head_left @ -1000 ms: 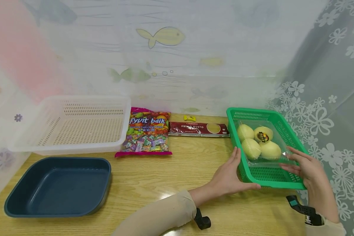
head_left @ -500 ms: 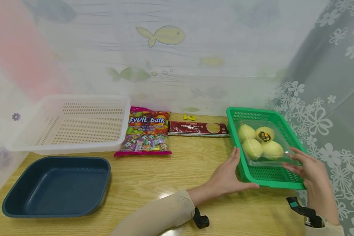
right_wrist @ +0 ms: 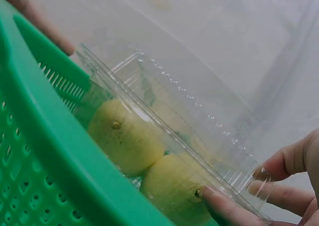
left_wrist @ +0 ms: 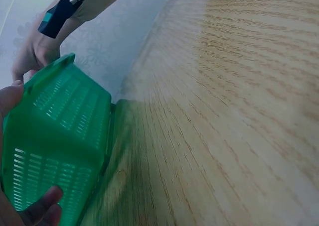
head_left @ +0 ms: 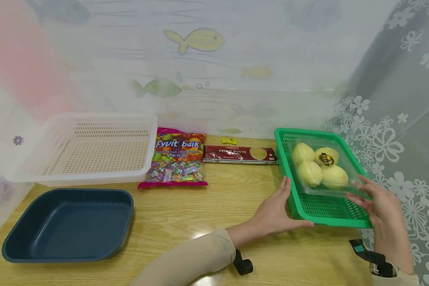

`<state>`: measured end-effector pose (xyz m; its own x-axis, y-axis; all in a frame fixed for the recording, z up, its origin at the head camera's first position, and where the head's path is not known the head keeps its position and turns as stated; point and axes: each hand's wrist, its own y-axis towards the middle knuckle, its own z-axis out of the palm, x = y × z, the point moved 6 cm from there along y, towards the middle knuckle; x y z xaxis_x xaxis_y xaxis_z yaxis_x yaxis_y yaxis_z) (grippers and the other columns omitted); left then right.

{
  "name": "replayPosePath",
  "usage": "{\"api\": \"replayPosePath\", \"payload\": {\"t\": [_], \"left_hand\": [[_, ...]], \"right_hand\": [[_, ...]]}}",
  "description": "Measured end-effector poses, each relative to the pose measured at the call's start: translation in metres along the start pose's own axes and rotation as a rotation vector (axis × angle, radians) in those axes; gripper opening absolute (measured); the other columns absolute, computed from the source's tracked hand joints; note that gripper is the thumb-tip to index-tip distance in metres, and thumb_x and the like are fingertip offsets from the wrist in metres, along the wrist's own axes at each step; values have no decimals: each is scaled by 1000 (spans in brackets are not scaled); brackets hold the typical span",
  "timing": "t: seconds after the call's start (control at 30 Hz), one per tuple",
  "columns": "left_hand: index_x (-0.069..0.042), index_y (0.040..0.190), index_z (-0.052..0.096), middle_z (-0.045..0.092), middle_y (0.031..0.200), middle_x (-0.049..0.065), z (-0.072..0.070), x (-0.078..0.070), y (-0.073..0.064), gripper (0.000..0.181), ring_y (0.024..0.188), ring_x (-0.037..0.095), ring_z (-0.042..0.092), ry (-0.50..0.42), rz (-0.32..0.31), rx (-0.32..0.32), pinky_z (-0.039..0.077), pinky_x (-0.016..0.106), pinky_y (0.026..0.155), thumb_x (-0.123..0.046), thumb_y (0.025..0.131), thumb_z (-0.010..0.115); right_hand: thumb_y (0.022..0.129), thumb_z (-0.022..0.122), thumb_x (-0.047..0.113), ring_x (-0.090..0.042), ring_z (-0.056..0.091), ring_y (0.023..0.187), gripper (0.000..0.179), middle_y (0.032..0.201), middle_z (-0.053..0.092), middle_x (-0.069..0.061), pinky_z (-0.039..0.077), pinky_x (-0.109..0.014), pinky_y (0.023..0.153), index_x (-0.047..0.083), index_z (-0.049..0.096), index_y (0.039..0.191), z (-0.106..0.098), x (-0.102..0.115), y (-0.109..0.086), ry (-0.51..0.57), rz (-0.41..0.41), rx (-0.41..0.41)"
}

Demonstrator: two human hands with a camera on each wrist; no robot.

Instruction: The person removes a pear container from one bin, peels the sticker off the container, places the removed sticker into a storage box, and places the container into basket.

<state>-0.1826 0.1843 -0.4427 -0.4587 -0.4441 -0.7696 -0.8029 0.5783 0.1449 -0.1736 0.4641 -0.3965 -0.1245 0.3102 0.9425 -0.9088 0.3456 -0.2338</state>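
Observation:
A clear plastic clamshell box [head_left: 316,190] of round, pale yellow-green fruit [head_left: 336,176] lies tilted in the green plastic basket [head_left: 298,204] on the right. My right hand [head_left: 382,202] pinches the box's right end, with its thumb and fingertips [right_wrist: 279,161] on the clear plastic in the right wrist view. The box's raised end overlaps the basket's right rim. My left hand [head_left: 271,216] rests at the basket's near left corner. Its fingers lie straight along the left side and its thumb along the front, against the basket's outer wall [left_wrist: 70,104] in the left wrist view.
Left of the basket lie a red spaghetti pack [head_left: 232,154], a small yellow packet [head_left: 229,140] and a bag of chewy candy [head_left: 178,159]. A white slotted basket [head_left: 143,172] and a dark blue tub [head_left: 82,226] stand at the left. A patterned curtain [head_left: 128,59] backs the table.
The fruit box has shifted right within the green basket and its right end has risen a little. My right hand has moved slightly right with it; my left hand stays in place.

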Motion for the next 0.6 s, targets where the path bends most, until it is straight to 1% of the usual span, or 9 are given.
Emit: {"api": "replayPosePath", "payload": {"t": [0.07,0.1,0.17,0.23,0.3,0.47,0.53,0.57,0.6], "left_hand": [[-19,170,-4,-4,179,0,0,0,0,127,160,21,26,-1,3,-2,41,31,120,-71,86,76],[-19,170,-4,-3,179,1,-1,0,0,127,160,21,26,-2,5,-3,41,31,120,-71,86,76],[-19,170,-4,-3,179,1,-1,-1,0,127,159,21,26,-3,6,-5,41,31,120,-71,87,76],[-20,170,-4,-4,178,0,0,0,1,126,159,21,27,-1,4,-3,42,31,119,-71,87,75],[-19,170,-4,-4,178,-1,-1,0,1,127,159,22,28,-1,3,-6,42,31,119,-71,87,76],[-19,170,-3,-3,178,-1,-1,0,1,127,158,22,29,-4,-2,-9,42,31,119,-71,86,76],[-18,170,-3,-4,178,-1,-1,0,1,127,158,22,29,-3,-2,-9,43,31,118,-71,86,76],[-18,171,-3,-3,178,-1,-1,0,1,127,158,22,29,-2,-1,-10,43,31,118,-71,86,76],[-18,171,-3,-3,178,0,-1,0,1,127,158,22,29,0,1,-10,43,31,118,-71,86,76]], "right_hand": [[105,59,-2,-24,79,74,30,152,53,15,65,-32,72,19,80,103,1,2,-1,20,-8,13],[105,59,-2,-25,79,74,30,145,56,16,65,-32,72,19,80,104,2,4,-1,30,-15,19],[106,58,0,-25,80,75,27,147,55,11,65,-32,72,16,80,104,4,7,-1,45,-21,31],[107,58,0,-26,80,76,26,134,62,16,65,-33,71,15,79,104,7,11,-2,76,-32,51],[108,56,1,-27,80,77,26,127,65,16,65,-34,71,11,79,103,9,16,-3,96,-43,75],[111,49,3,-25,79,80,32,148,49,20,65,-31,72,7,79,99,15,22,-5,123,-44,144],[111,47,1,-26,79,82,34,147,52,19,65,-33,72,7,79,100,16,24,-5,164,-40,160],[110,45,-1,-27,79,83,36,142,58,18,65,-34,72,8,79,103,17,26,-6,195,-38,169],[110,44,-2,-29,79,82,36,131,66,17,65,-35,72,7,79,103,17,27,-6,221,-35,173]]}}
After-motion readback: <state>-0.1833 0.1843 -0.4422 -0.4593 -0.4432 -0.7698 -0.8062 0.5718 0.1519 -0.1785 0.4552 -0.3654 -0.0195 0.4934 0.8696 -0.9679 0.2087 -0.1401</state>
